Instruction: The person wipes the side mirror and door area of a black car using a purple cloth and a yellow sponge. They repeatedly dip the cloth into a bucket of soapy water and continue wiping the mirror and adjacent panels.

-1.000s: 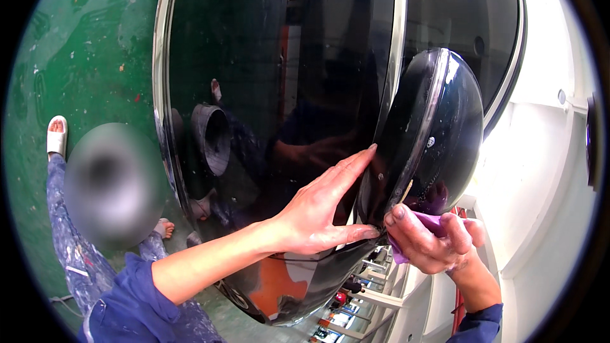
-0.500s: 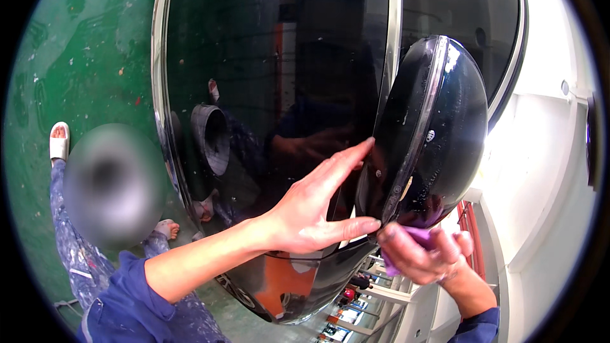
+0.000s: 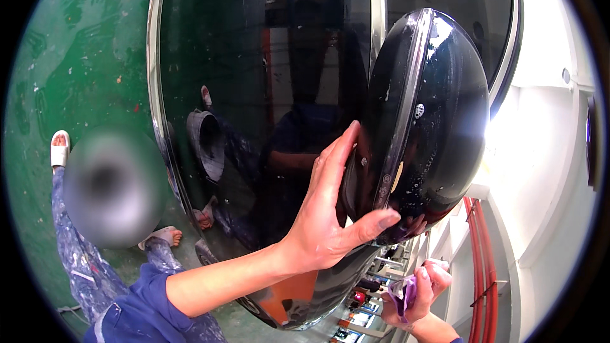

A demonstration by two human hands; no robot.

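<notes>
While a large glossy black panel point(image 3: 254, 121) filled the centre | black domed shell point(image 3: 426, 121) at 2 o'clock looked rigid, slippery, best held by its rim | left hand point(image 3: 330, 216) lay flat, open, steadying its edge | right hand point(image 3: 416, 292), 5 o'clock, clutched a purple cloth point(image 3: 406, 293).

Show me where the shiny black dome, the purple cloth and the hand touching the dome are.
Black dome point(image 3: 438, 121), head view: its glossy curved face.
Purple cloth point(image 3: 406, 292), head view: the bunched part in the right hand point(image 3: 416, 298).
Left hand point(image 3: 330, 216), head view: its back.
</notes>
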